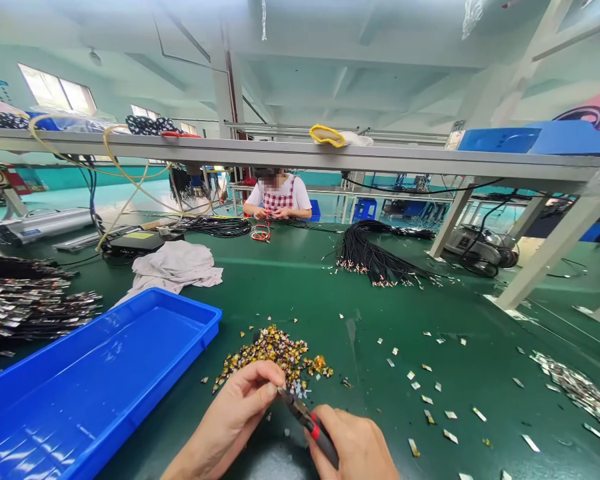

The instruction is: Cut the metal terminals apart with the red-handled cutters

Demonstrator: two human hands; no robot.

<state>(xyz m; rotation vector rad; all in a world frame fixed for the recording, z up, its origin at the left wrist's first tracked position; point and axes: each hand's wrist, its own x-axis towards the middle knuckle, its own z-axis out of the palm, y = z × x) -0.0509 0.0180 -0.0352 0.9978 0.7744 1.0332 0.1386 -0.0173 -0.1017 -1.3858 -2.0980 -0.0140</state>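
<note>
Wrapped in my right hand (353, 445) is a pair of pliers (303, 415) with black handles and a red band. Its jaws point up and left, to the fingertips of my left hand (245, 407). Thumb and forefinger of that hand are pinched together at the jaw tips; whatever lies between them is too small to make out. Just beyond both hands is a heap of small amber and silvery pieces (275, 350). Flat silvery metal tabs (450, 415) lie scattered on the green table (280, 280) to the right, thickening into a pile (575, 387) at the far right.
A blue tray (105, 373) stands at the left, with a crumpled white cloth (175, 267) behind it. Bundled wires with metal ends (30, 300) lie far left, and black cables (375, 253) farther back. A co-worker (280, 197) sits opposite, below an overhead shelf (280, 152).
</note>
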